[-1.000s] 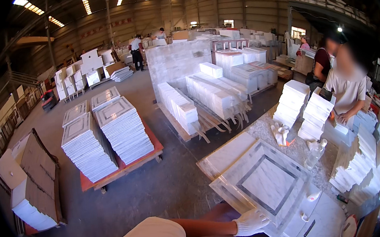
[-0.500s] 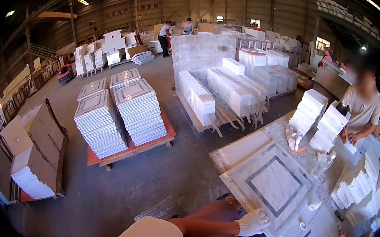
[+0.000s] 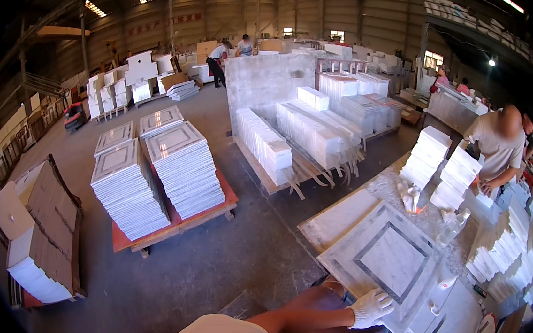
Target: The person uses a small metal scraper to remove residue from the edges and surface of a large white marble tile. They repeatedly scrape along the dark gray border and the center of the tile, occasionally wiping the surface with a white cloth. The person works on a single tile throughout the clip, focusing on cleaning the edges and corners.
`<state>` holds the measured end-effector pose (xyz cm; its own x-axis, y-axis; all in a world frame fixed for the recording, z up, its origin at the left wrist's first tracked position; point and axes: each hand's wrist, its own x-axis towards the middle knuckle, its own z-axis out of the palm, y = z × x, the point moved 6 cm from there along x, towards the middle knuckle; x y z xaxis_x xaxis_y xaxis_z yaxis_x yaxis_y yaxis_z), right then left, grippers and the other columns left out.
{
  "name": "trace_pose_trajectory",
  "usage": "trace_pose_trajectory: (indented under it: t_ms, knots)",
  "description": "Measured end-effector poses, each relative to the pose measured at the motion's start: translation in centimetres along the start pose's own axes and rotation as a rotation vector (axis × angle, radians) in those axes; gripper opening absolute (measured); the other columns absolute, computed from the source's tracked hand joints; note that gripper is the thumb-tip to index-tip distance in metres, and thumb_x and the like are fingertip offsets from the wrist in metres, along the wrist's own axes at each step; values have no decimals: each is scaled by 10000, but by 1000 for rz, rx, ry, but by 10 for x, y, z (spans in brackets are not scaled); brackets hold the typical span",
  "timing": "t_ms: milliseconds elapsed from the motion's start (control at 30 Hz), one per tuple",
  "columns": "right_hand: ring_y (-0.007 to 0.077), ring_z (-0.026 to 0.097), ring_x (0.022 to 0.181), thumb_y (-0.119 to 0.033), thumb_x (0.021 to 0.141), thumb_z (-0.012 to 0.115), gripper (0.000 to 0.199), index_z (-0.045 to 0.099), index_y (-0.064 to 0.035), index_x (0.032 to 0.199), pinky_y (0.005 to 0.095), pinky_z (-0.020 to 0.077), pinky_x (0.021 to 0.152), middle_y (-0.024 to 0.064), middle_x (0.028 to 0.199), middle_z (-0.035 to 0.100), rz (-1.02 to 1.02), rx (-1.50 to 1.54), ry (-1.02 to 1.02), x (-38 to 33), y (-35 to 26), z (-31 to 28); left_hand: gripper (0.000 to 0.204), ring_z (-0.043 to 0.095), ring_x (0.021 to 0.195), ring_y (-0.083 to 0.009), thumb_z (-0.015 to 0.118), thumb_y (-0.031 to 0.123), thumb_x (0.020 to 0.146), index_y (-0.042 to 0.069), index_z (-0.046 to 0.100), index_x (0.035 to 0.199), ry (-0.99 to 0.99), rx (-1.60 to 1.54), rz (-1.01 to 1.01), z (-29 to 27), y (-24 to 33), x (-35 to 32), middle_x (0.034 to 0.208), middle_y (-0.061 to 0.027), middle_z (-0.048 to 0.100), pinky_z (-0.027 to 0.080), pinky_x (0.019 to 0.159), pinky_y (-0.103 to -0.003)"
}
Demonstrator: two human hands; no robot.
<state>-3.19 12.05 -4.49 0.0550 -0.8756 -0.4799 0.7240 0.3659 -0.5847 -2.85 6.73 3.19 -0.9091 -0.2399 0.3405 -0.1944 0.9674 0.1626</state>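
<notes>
My left hand (image 3: pixel 371 308), in a white knit glove, reaches in from the lower left. It rests at the near left edge of a white-grey marble panel (image 3: pixel 396 262) with a dark inlaid square frame. Its fingers are stretched out over the panel's surface, not wrapped round anything. Beneath that panel, a second pale slab (image 3: pixel 342 219) sticks out at the far left. A small white bottle (image 3: pixel 447 282) lies by the panel's right corner, and a small white cap-like piece (image 3: pixel 434 309) is nearby. My right hand is out of sight.
Across the bench, a person (image 3: pixel 496 147) handles pieces beside white block stacks (image 3: pixel 451 181). A clear bottle (image 3: pixel 453 228) and white figure-like objects (image 3: pixel 410 196) stand on the bench. Stacked framed panels (image 3: pixel 183 168) sit on a red pallet (image 3: pixel 228 202) at left; strip bundles (image 3: pixel 317 129) stand farther back.
The view has swung, so the surroundings sit farther left. My left hand's fingers have moved from the panel's edge to lie farther over its face. The person opposite leans lower.
</notes>
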Motion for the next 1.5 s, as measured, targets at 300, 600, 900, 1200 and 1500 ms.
trace_pose_trajectory:
  t_ms: [300,600,900,1200,1500]
  knots:
    - [201,691,942,-122,1045,567,149,617,-55,1169,285,587,805,71,1049,692,-5,-9,16,-2,7,10,595,530,1208,-267,718,508,807,89,611,1217,12,28,-29,2,5,-1,1272,-104,590,387,1052,-481]
    - [204,693,945,-120,1047,564,151,616,-54,1173,288,590,810,74,1054,693,-12,56,30,-11,12,-1,664,549,1179,-264,705,573,825,84,640,1268,-64,88,-48,13,4,13,1229,-101,625,413,996,-483]
    - [206,694,948,-118,1048,560,154,615,-53,1177,291,593,816,77,1059,695,13,235,107,-44,48,-62,684,519,1239,-290,683,585,834,92,635,1305,-83,92,-43,15,5,26,1317,-139,603,382,1054,-536]
    - [172,675,861,-139,1044,589,94,599,-75,1112,274,580,718,51,967,660,1,398,-181,-88,82,-91,626,561,1196,-340,629,501,876,95,586,1350,-94,60,-10,-17,-5,42,1203,-147,632,423,985,-542]
    - [172,656,771,-248,959,735,302,627,-31,1141,292,549,684,79,980,682,-13,446,-23,-103,72,-89,480,575,1189,-316,655,414,920,48,633,1230,-239,-132,169,-28,36,2,1254,-152,631,424,1077,-471]
